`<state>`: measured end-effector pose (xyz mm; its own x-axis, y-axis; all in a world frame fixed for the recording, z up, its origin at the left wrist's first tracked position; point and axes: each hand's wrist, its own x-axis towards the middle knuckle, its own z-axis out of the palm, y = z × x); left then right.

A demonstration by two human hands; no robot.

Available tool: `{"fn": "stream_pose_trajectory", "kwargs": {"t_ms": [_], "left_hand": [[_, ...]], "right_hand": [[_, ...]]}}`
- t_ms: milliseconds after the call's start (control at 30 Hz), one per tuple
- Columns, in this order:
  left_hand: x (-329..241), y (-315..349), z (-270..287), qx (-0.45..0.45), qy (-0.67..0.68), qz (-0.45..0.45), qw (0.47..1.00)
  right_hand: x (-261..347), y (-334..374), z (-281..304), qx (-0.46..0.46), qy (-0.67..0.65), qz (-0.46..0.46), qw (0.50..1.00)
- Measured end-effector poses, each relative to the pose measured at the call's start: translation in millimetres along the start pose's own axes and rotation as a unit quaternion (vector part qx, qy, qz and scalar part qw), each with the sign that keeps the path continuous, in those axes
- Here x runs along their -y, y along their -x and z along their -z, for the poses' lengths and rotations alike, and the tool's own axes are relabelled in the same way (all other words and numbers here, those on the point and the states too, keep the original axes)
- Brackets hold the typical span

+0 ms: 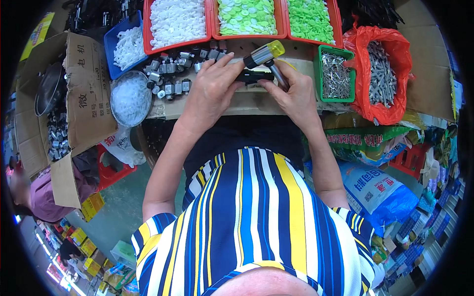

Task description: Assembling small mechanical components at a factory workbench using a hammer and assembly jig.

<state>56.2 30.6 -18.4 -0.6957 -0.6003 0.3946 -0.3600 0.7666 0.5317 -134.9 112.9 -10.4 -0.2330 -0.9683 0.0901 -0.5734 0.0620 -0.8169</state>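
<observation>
My left hand (212, 88) is closed on a small black part (254, 76), perhaps a plastic housing, over the cardboard-covered worktop (237, 104). A hammer (260, 55) with a yellow see-through face, a silver head and a metal handle sits in my right hand (295, 91). The handle runs down into the palm, while the thumb and fingertips touch the right end of the black part. Fingers hide much of that part. Small silver motors (173, 64) lie in a loose heap left of my left hand.
Red bins of white pieces (177, 22), pale green discs (247, 17) and green pieces (310, 22) line the back. A green basket (337, 97) of screws and a red bag (402, 64) of grey parts stand right. Left are a blue tray (112, 69), a clear-piece bowl (131, 98) and a carton (89, 89).
</observation>
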Motion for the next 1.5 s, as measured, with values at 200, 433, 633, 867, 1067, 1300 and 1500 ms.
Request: {"fn": "stream_pose_trajectory", "kwargs": {"t_ms": [200,433,633,867,1067,1300,1500], "left_hand": [[3.4,-0.3,-5.2,0.004,-0.003,0.001,1.000],[7.1,6.3,-7.4,0.007,0.032,0.022,0.999],[10.8,10.2,-14.0,0.009,0.032,0.018,0.999],[11.1,15.7,-18.4,0.024,-0.011,0.016,1.000],[-9.0,18.8,-20.6,0.039,-0.147,0.028,0.988],[-20.7,36.6,-38.0,0.004,-0.116,0.058,0.992],[-17.0,38.8,-45.2,-0.015,-0.148,0.031,0.988]], "right_hand": [[-2.3,-9.0,-3.9,0.034,0.011,0.035,0.999],[-10.2,-9.9,-10.9,0.053,-0.009,0.024,0.998],[-7.1,-7.6,-7.9,0.051,0.000,0.015,0.999],[-11.6,-4.7,-10.3,0.047,-0.004,0.027,0.999],[-14.6,-4.1,-9.6,0.049,0.002,0.027,0.998],[-11.5,-4.0,-8.1,0.060,0.001,0.013,0.998],[1.1,0.8,7.6,0.015,0.040,-0.025,0.999]]}}
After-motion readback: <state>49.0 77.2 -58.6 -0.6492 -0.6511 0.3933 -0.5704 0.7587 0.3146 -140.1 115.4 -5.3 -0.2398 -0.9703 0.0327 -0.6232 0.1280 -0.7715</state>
